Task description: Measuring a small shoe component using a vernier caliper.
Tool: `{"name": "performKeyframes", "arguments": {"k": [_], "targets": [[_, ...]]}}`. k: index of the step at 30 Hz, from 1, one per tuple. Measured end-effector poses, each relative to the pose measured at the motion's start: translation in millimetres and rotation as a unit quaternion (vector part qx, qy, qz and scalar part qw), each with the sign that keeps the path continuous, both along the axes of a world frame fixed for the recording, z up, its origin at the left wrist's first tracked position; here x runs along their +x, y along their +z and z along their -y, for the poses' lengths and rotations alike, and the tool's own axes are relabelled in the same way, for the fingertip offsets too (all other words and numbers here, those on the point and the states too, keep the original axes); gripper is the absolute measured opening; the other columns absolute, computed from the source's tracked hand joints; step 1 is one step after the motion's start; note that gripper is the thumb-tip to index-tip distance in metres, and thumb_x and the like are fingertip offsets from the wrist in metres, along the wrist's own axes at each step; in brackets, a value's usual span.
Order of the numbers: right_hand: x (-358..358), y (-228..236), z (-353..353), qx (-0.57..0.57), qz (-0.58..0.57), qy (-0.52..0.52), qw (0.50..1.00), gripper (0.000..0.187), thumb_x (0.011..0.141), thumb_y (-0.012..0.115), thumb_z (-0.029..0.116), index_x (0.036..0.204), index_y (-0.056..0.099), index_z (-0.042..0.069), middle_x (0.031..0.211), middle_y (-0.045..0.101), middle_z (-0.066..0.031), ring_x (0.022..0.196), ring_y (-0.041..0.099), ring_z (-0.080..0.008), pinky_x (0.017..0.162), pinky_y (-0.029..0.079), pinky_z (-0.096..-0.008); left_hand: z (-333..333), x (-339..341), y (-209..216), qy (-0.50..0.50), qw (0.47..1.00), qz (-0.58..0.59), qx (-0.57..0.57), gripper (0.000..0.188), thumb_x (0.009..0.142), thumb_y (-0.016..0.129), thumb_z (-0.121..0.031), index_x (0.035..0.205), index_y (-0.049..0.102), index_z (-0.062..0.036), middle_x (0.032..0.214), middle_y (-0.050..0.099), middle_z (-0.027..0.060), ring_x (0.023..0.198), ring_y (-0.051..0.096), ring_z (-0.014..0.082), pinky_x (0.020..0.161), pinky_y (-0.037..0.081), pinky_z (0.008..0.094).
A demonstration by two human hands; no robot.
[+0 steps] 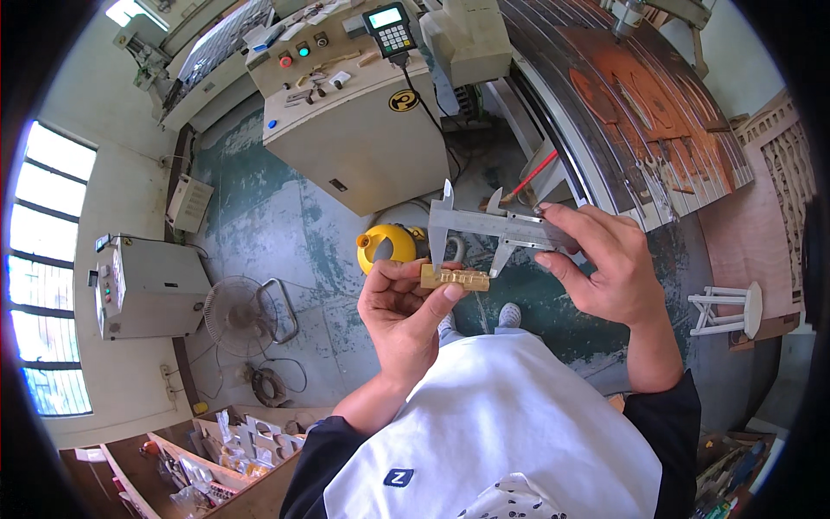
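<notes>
Between the thumb and fingers of my left hand is a small carved block, light yellow-brown, with raised and cut shapes along its side. My right hand grips a metal vernier caliper by its beam and sliding part, thumb underneath. The caliper's jaws are spread apart and point down toward the block. Their tips reach the block's upper edge near its two ends; whether they touch it I cannot tell. Both hands are in front of my body, above the floor.
Ahead stands a grey control cabinet with a handheld keypad controller on top. A slatted machine bed carries reddish-brown wood at the right. A yellow vacuum, a fan, a white stool and a tool drawer stand around me.
</notes>
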State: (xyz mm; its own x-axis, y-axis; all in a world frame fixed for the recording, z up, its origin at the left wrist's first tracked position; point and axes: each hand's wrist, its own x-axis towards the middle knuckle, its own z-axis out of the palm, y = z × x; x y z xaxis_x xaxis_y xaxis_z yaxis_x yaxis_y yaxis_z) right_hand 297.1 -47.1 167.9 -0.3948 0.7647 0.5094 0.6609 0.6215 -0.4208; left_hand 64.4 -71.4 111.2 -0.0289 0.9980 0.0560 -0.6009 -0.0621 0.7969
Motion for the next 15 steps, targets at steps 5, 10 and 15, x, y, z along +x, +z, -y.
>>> {"name": "performKeyframes", "arguments": {"k": [5,10,15], "targets": [[-1.1,2.1,-1.2,0.039,-0.005,0.009,0.999,0.044,0.071,0.079,0.007,0.110,0.062,-0.003,0.074,0.063,-0.0096,0.056,0.059,-0.0188,0.051,0.045,-0.0296,0.6,2.6,1.8,0.008,0.999,-0.029,0.017,0.027,0.082,0.068,0.008,0.099,0.050,-0.0009,0.100,0.067,0.0178,0.093,0.069,0.0226,0.082,0.060,0.0388],[-1.9,3.8,2.5,0.047,0.009,-0.001,0.999,0.045,0.071,0.079,0.009,0.112,0.062,-0.001,0.075,0.063,-0.0085,0.057,0.059,-0.0191,0.051,0.043,-0.0305,1.3,1.5,-0.8,0.007,1.000,-0.020,0.022,0.029,0.080,0.068,0.012,0.099,0.050,-0.0002,0.101,0.067,0.0197,0.097,0.068,0.0242,0.084,0.059,0.0365],[-1.3,6.9,4.5,0.047,0.023,-0.010,0.999,0.047,0.070,0.079,0.010,0.113,0.062,0.000,0.076,0.064,-0.0087,0.058,0.060,-0.0205,0.053,0.044,-0.0314,2.2,1.0,-0.3,0.001,1.000,-0.011,0.017,0.031,0.078,0.069,0.016,0.098,0.049,0.0004,0.100,0.068,0.0207,0.101,0.068,0.0257,0.086,0.057,0.0333]]}}
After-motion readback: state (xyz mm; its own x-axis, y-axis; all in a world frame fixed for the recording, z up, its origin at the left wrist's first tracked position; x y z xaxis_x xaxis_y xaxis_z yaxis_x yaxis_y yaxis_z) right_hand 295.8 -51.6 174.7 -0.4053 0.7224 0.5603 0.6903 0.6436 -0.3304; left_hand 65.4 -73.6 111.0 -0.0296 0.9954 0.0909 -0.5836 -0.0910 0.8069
